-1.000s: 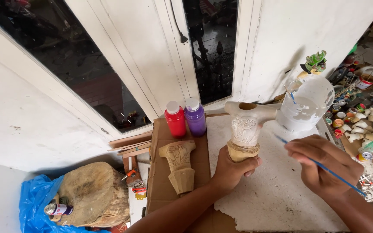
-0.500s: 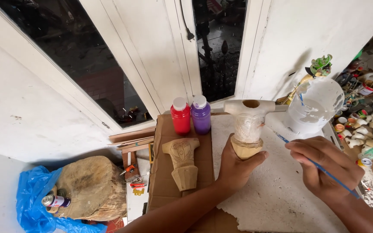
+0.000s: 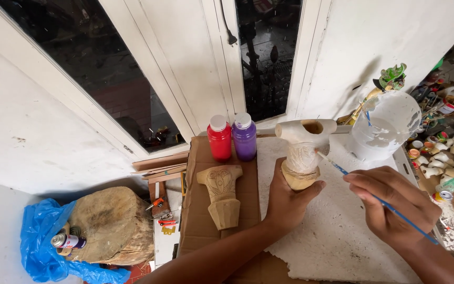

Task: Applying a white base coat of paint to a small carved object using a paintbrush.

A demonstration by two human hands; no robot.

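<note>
head view looks down on the left hand (image 3: 290,202), its fingers and thumb closed round the bare wooden base of an upright carved wooden figure with a hammer-shaped head, partly coated white (image 3: 303,152); it stands on the white foam sheet (image 3: 337,231) at the sheet's near-left part, and the firm hold at the bottom seems meant to steady it while leaving the painted upper part free; the right hand (image 3: 392,205) pinches a thin blue-handled paintbrush (image 3: 379,200) between thumb and fingers like a pen, its tip touching the figure's side just under the head, the long handle trailing back past the wrist; just behind, a translucent plastic tub smeared with white paint (image 3: 384,131) sits tipped toward the hands, probably so the brush can reach in; to the left, on a brown cardboard sheet (image 3: 198,221), lies a second, unpainted carved wooden figure (image 3: 220,194), apart from the wet one; behind it stand two squat paint bottles side by side with white caps, one red (image 3: 219,139), one purple (image 3: 244,138), no label legible; far left, a rough wooden stump (image 3: 114,226) rests on a crumpled blue plastic bag (image 3: 40,247) with a small spray can (image 3: 68,242) lying against it, its wrap banded in several colours; at the right edge, many small carved pieces and little paint pots (image 3: 447,163) litter the floor.
</note>
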